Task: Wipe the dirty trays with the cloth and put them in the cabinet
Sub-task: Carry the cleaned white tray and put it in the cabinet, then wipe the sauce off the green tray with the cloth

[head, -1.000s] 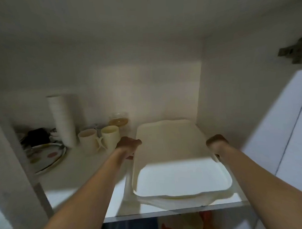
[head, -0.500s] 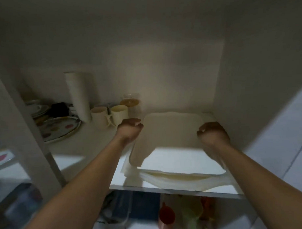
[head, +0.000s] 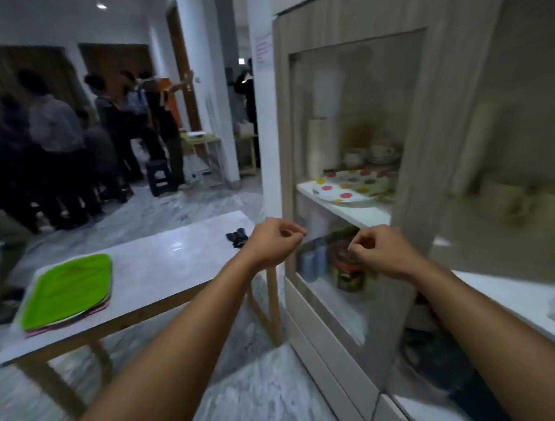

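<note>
Dim indoor light from a ceiling lamp; glare on the table; motion blur at right; edges bowed.

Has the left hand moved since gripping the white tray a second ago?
Yes. The left hand has drawn back outward off the cabinet shelf, now empty outside the glass door.
</note>
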The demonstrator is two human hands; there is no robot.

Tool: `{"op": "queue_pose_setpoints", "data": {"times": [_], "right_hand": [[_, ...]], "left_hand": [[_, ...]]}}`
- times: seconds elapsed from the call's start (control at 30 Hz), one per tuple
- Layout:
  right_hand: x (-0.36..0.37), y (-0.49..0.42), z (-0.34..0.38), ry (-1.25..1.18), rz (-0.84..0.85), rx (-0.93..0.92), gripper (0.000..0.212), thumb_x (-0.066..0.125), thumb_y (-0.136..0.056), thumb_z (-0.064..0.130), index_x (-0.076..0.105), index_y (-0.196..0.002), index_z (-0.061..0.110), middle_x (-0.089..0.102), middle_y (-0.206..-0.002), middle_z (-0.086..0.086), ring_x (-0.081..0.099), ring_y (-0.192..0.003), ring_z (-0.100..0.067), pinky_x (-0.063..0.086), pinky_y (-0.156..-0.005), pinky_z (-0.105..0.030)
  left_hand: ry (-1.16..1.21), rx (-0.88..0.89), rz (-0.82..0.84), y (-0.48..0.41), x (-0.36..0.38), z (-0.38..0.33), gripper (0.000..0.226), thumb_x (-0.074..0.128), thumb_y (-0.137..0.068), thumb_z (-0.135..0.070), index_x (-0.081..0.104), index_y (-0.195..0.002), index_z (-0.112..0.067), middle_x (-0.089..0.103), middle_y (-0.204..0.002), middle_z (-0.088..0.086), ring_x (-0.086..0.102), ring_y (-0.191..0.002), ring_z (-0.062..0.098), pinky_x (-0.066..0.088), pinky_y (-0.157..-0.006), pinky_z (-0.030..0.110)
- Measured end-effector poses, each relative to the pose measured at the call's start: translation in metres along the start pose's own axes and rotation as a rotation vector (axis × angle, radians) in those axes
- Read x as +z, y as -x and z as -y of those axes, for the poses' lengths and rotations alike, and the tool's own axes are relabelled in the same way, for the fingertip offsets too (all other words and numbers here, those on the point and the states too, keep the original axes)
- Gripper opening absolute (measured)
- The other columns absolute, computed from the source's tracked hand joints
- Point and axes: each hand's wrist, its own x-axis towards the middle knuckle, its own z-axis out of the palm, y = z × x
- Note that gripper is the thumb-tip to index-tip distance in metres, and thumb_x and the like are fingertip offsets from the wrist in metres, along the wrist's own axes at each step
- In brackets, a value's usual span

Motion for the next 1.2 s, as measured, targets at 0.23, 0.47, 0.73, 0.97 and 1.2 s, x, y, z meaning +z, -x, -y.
{"op": "queue_pose_setpoints", "data": {"times": [0.23,0.47,0.73,0.97,1.2], "right_hand": [[0.164,-0.045,0.208,-0.051,0.325,-0.296,0.013,0.062,-0.090,0.035,0.074,-0.085,0.031,0.071,-0.082,0.008,0.067,-0.077,-0.013,0.057,-0.074,-0.035],[0.282,-0.063,0.358,-0.080,0.517,-0.454,0.016,0.061,-0.089,0.035,0.075,-0.091,0.029,0.070,-0.085,0.005,0.066,-0.078,-0.017,0.057,-0.074,-0.036],[0.394,-0.131,0.432,0.009,0.610,-0.465,0.020,0.057,-0.086,0.036,0.072,-0.096,0.027,0.072,-0.104,-0.002,0.065,-0.102,-0.025,0.056,-0.088,-0.037],[0.483,-0.252,0.477,0.054,0.747,-0.443,0.021,0.056,-0.086,0.035,0.069,-0.096,0.023,0.071,-0.106,-0.009,0.067,-0.102,-0.031,0.056,-0.090,-0.039],[0.570,-0.345,0.515,0.143,0.870,-0.416,0.030,0.055,-0.084,0.038,0.065,-0.099,0.014,0.070,-0.104,-0.015,0.067,-0.098,-0.032,0.056,-0.084,-0.034]], "left_hand": [[-0.082,-0.472,-0.246,0.124,-0.174,0.187,0.014,0.062,-0.089,-0.024,0.074,-0.092,-0.030,0.077,-0.092,0.002,0.072,-0.087,0.017,0.050,-0.065,0.024],[-0.063,-0.756,-0.396,0.207,-0.276,0.303,0.020,0.064,-0.091,-0.031,0.075,-0.103,-0.020,0.077,-0.096,0.004,0.072,-0.090,0.025,0.053,-0.076,0.030],[0.063,-0.903,-0.500,0.195,-0.322,0.406,0.026,0.064,-0.088,-0.028,0.071,-0.112,-0.018,0.071,-0.109,0.010,0.064,-0.083,0.023,0.043,-0.059,0.024],[0.125,-1.041,-0.553,0.117,-0.360,0.504,0.033,0.062,-0.092,-0.033,0.064,-0.122,-0.020,0.067,-0.113,0.011,0.066,-0.090,0.027,0.055,-0.066,0.034],[0.148,-1.168,-0.570,0.058,-0.389,0.590,0.038,0.064,-0.092,-0.034,0.063,-0.127,-0.021,0.061,-0.131,0.012,0.062,-0.110,0.030,0.055,-0.077,0.033]]}}
